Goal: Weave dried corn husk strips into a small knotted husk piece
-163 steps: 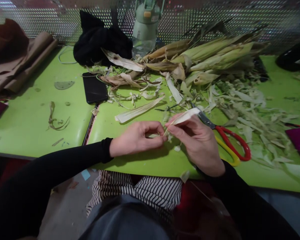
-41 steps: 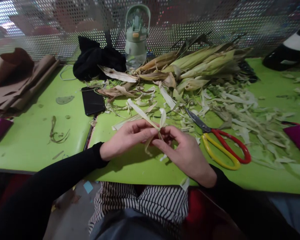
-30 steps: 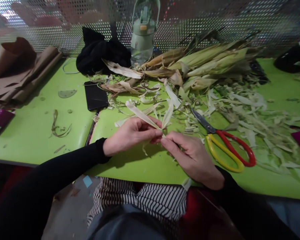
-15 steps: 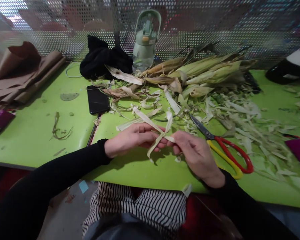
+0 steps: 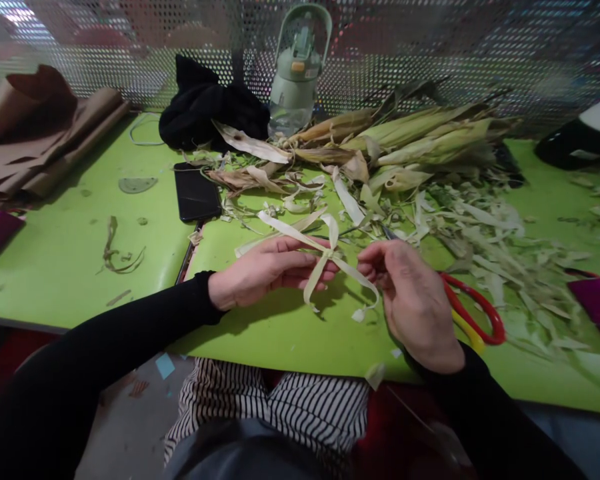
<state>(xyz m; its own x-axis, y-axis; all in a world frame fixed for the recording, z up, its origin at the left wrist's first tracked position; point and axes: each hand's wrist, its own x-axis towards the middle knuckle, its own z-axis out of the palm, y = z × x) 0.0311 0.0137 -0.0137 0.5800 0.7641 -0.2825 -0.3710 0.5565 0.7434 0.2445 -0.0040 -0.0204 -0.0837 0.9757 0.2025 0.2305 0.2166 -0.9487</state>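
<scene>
My left hand [image 5: 275,267] pinches a knotted corn husk bow [image 5: 329,254] at its middle. Its pale strips fan out: one runs up and left over the fingers, one loops upward, and two hang down. A small scrap [image 5: 359,315] clings near the curled tip of the right-hand strip. Just right of the bow, my right hand [image 5: 415,300] is off the strips, its fingers loosely bent with nothing visible between them. It hovers over scissors [image 5: 480,310] with red and yellow handles, hiding most of the blades.
Behind the hands lie corn husks [image 5: 420,143] and many shredded strips [image 5: 500,247]. A phone [image 5: 197,192], a black cloth [image 5: 215,110] and a green bottle [image 5: 295,90] stand or lie further back. Brown paper [image 5: 45,133] is at the left; a perforated screen [image 5: 405,40] closes the far side.
My right hand has let go of the husk strip and moved right, over the scissors. The freed strip now hangs in a curve, while my left hand keeps hold of the knot.
</scene>
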